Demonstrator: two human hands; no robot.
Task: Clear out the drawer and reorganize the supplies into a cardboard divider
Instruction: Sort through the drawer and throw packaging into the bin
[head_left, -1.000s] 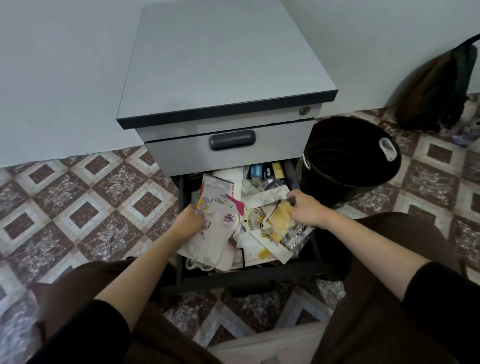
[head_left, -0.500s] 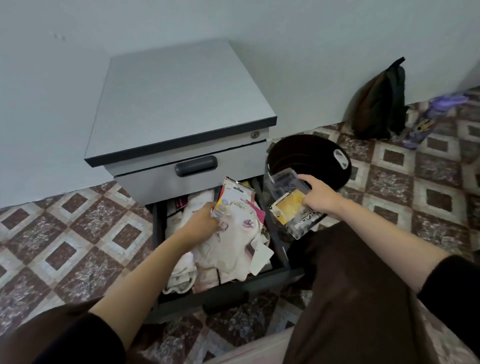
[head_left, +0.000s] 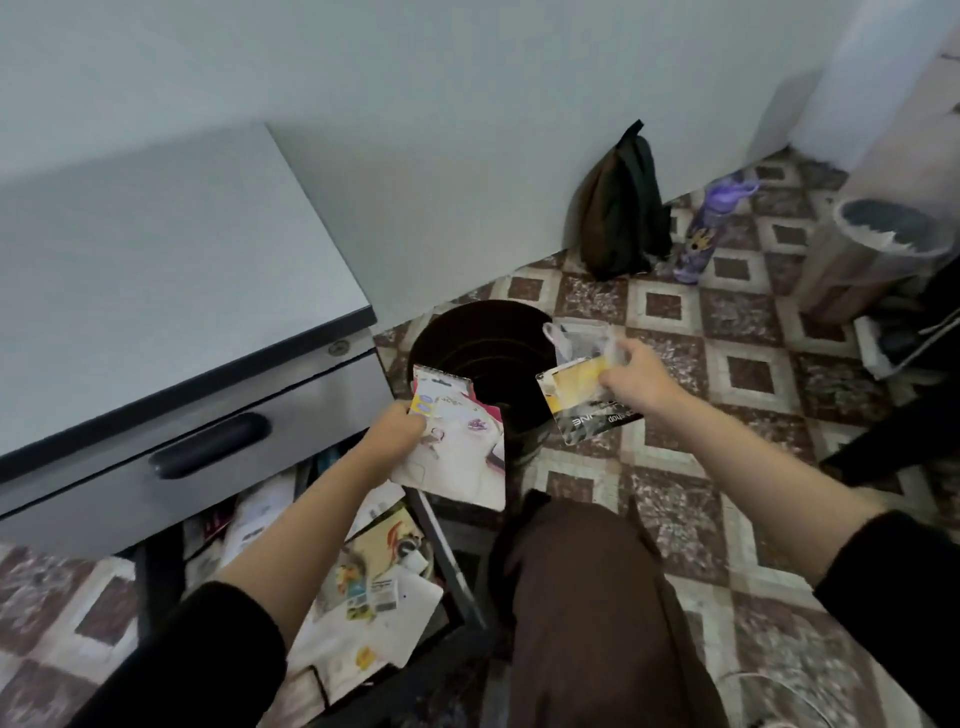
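Observation:
The bottom drawer (head_left: 441, 566) of the grey cabinet (head_left: 156, 291) stands pulled out, full of loose papers and packets (head_left: 374, 577). My left hand (head_left: 395, 434) grips a bundle of white and pink packets (head_left: 457, 447), held over the near rim of the black bin (head_left: 483, 338). My right hand (head_left: 636, 376) pinches a clear plastic packet with a yellow card (head_left: 579, 392), held above the bin's right edge. No cardboard divider is in view.
A dark backpack (head_left: 621, 208) leans on the wall, with a purple bottle (head_left: 706, 228) beside it. A grey cylinder bin (head_left: 872, 254) and dark furniture (head_left: 914, 374) stand at the right. My knee (head_left: 582, 587) is beside the drawer. Patterned tiles cover the floor.
Both hands have lifted their packets out of the drawer and carried them right, over the black bin. The camera has swung right.

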